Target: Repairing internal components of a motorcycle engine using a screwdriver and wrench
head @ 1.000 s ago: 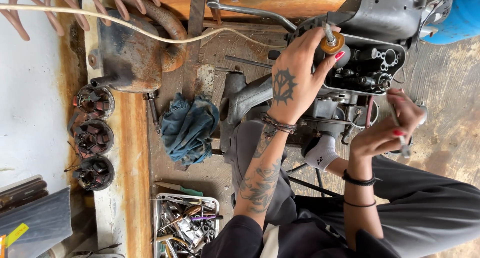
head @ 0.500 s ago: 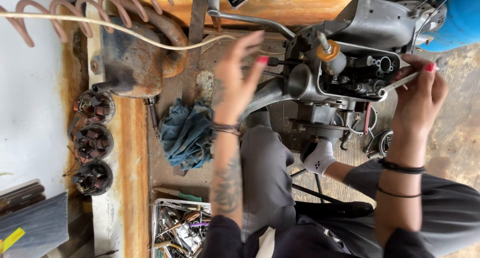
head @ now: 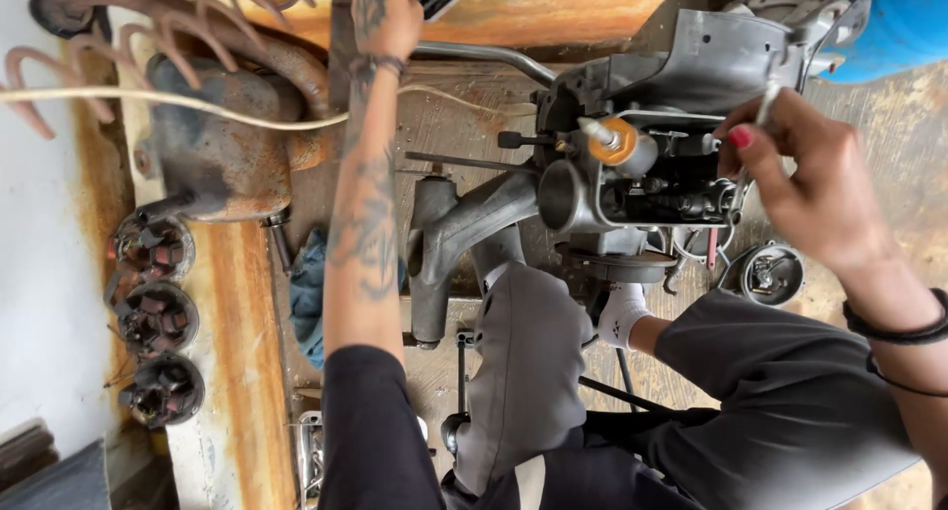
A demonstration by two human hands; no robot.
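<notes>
1. The engine assembly (head: 632, 174) is the landmark. It is a grey metal block with an open round intake port, an orange-capped fitting on top and a cluster of small parts in its open side. It stands on the rust-stained counter (head: 237, 303), in front of the person's knees.
2. The right hand (head: 805, 179) lies just to the right of the engine assembly, against its open side. It is the nearer hand by far.
3. The left hand (head: 385, 11) is stretched well away to the upper left of the engine assembly, over the far edge of the counter. Its fingers run out of view; whether it grips anything cannot be told.
4. The slim metal tool (head: 755, 135) is pinched between thumb and curled fingers of the right hand. Its long axis runs steeply, from the fingers down into the engine assembly's parts cluster.
5. Three round wound coils (head: 153, 317) lie in a row far left of the engine assembly.
</notes>
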